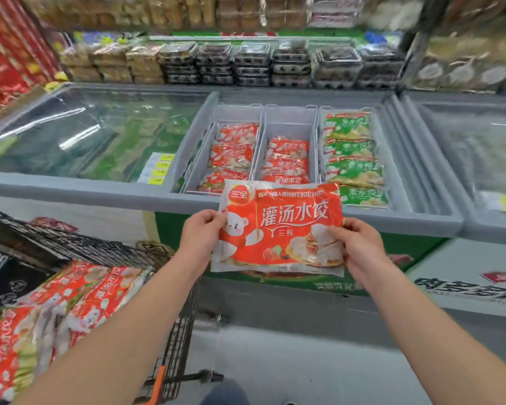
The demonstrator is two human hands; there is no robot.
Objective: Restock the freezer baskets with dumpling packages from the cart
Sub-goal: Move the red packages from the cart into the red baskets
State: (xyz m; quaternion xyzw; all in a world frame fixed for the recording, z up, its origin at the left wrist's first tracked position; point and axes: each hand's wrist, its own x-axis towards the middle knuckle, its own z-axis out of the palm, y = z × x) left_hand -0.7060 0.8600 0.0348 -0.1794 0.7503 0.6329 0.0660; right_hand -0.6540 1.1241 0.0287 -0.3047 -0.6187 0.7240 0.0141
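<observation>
Grey chest freezers stand in a row under shelves of boxed goods, and the middle freezer (310, 213) is open. Three wire baskets sit inside it. The left basket (214, 133) and the middle basket (289, 121) hold red packages, and the right basket (322, 141) holds green ones; the writing on these is too blurred to read. In front of the near rim, a red dumpling package (281, 229) is held flat, with the left hand (200, 233) gripping its left edge and the right hand (358, 247) gripping its right edge. It reads 三全, 灌汤水饺 and 三鲜, beside a cartoon bear. At near left, the cart (176, 340) carries a pile of the same red packages (56, 314); I cannot count them exactly.
</observation>
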